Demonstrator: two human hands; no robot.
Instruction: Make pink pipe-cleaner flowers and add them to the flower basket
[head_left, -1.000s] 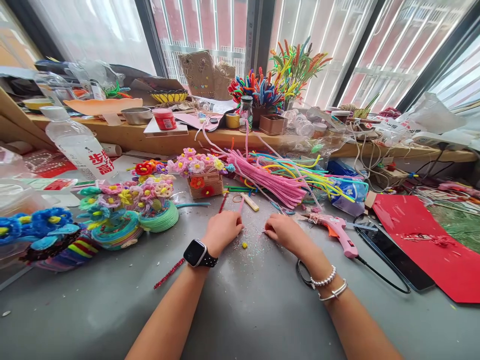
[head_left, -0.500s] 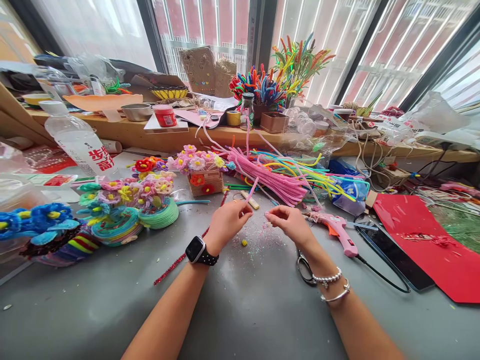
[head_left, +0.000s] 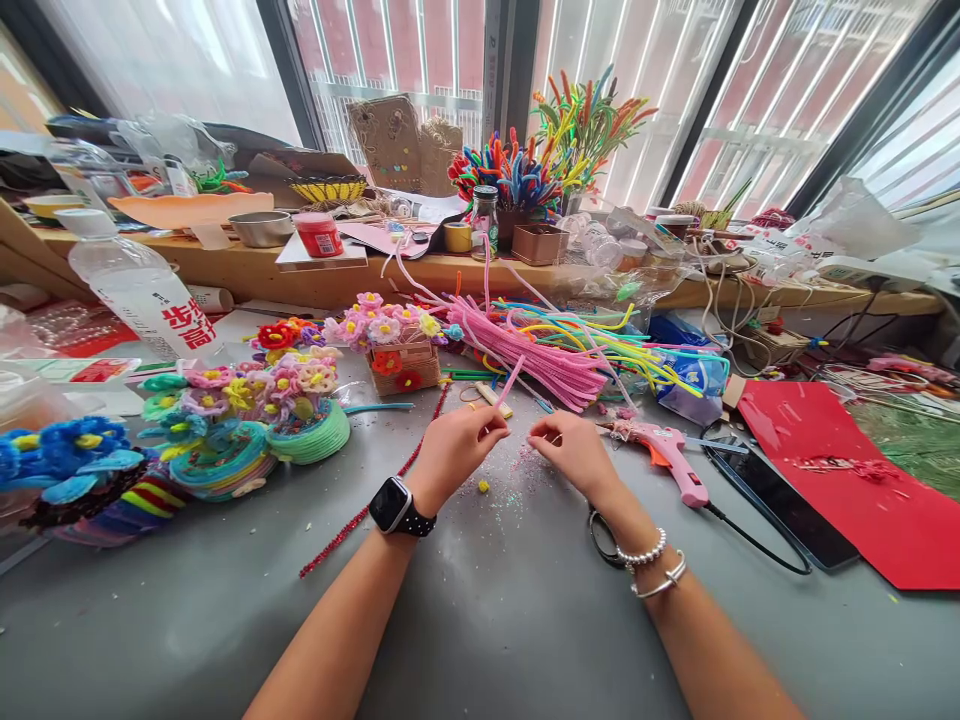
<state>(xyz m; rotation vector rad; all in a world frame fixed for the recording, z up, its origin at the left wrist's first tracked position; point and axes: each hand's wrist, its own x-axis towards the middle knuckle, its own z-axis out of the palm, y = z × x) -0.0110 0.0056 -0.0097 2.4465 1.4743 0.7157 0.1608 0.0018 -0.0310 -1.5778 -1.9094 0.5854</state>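
My left hand (head_left: 459, 445) is pinched shut on a short pink pipe cleaner (head_left: 511, 380), which sticks up from the fingers and leans right. A small gap away, my right hand (head_left: 576, 455) has its fingertips pressed together; anything between them is too small to make out. On the table below lie a small yellow ball (head_left: 483, 486) and scattered glitter. A red tinsel stem (head_left: 337, 540) runs beside my left wrist. Scissors (head_left: 604, 540) lie partly hidden under my right wrist.
Behind my hands lies a pink pipe cleaner bundle (head_left: 536, 360). To the right are a pink glue gun (head_left: 671, 455), a dark phone (head_left: 787, 510) and a red sheet (head_left: 862, 480). Fuzzy flower pots (head_left: 307, 432), a flower basket (head_left: 405, 368) and a bottle (head_left: 142, 290) stand left.
The view has shifted slightly, so the scene sits a little further left. The pink pipe cleaner's tip has moved slightly right. Both hands keep nearly the same pose.
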